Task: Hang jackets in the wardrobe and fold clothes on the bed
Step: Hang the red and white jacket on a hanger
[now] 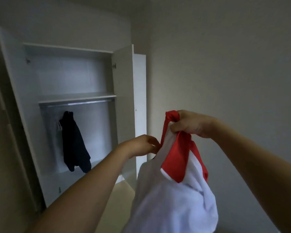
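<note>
- The jacket [175,190], red and white, hangs in the air below the right hand [190,123], well to the right of the open wardrobe [71,98].
- The right hand's fingers [178,127] are curled tight round a bunched red part at the garment's top; the rest sags under the knuckles as a loose bundle.
- The left hand [141,145] reaches in from the left, fingertips [155,146] at the red edge just below the right fist. They look loosely bent, but whether they pinch the cloth I cannot tell; motion blur hides it.
- Risk: the weight hangs from one fistful of cloth, so loosening those fingers to regrip would likely drop the bundle.
- Risk: no hanger shows, so I cannot say how it will go on the rail [77,103]; bunched like this, it would probably hang crooked or slip off.
- A dark jacket [74,142] already hangs under the rail, far left of both hands.
- Both forearms stretch forward and up, the right wrist higher, its knuckles turned leftward.
</note>
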Demonstrator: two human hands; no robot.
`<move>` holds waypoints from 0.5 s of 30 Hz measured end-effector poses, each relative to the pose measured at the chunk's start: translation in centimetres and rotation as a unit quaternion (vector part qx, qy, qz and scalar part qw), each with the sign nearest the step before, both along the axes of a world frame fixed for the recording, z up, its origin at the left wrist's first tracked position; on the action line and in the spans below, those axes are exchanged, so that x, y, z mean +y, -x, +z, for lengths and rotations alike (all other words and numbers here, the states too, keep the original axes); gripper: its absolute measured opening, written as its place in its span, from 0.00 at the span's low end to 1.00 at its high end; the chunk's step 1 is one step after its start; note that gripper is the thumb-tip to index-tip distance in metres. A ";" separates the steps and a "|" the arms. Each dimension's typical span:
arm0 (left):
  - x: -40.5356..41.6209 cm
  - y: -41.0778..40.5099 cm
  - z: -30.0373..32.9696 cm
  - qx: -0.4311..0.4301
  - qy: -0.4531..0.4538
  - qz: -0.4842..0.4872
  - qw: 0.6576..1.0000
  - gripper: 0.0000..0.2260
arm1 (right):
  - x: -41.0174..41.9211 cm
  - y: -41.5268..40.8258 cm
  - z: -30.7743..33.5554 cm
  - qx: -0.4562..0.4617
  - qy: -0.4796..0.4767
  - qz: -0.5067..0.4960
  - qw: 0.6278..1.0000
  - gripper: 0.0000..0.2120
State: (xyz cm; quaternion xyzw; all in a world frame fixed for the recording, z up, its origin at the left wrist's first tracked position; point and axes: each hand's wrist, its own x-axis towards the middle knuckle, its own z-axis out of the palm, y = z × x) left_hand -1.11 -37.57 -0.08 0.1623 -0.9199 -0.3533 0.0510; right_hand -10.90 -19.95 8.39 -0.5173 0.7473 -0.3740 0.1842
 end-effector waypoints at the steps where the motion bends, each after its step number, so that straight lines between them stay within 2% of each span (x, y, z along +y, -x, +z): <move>1: -2.2 1.1 -0.2 -0.003 0.029 0.010 1.000 0.03 | -2.1 1.4 0.1 -0.007 0.000 -0.003 1.000 0.07; 3: -6.8 2.7 -0.5 -0.031 0.109 0.028 0.993 0.06 | -6.4 3.7 0.5 -0.009 -0.004 0.003 1.000 0.06; 5: -11.9 4.0 -0.8 -0.006 0.115 0.058 0.992 0.06 | -11.2 5.5 0.8 -0.011 -0.006 0.014 1.000 0.08; 8: -18.5 5.2 -0.5 0.082 -0.011 0.077 0.994 0.35 | -19.3 7.1 1.1 0.025 0.001 0.016 1.000 0.08; 9: -20.6 5.9 -0.5 0.095 -0.022 0.071 0.993 0.41 | -22.0 7.3 1.0 0.051 0.010 0.018 0.998 0.08; 10: -22.6 6.6 -0.6 0.099 -0.017 0.061 0.993 0.41 | -24.7 7.6 0.8 0.075 0.029 0.023 0.997 0.09; 11: -24.7 7.5 -1.0 0.104 -0.006 0.053 0.993 0.37 | -27.4 7.9 0.7 0.094 0.049 0.029 0.994 0.13; 14: -31.2 9.9 -2.2 0.120 0.016 0.067 0.990 0.09 | -34.9 9.9 0.0 0.143 0.095 0.029 0.985 0.20; 15: -33.5 10.6 -2.7 0.143 0.019 0.083 0.986 0.08 | -37.3 10.9 -0.5 0.155 0.105 0.023 0.982 0.19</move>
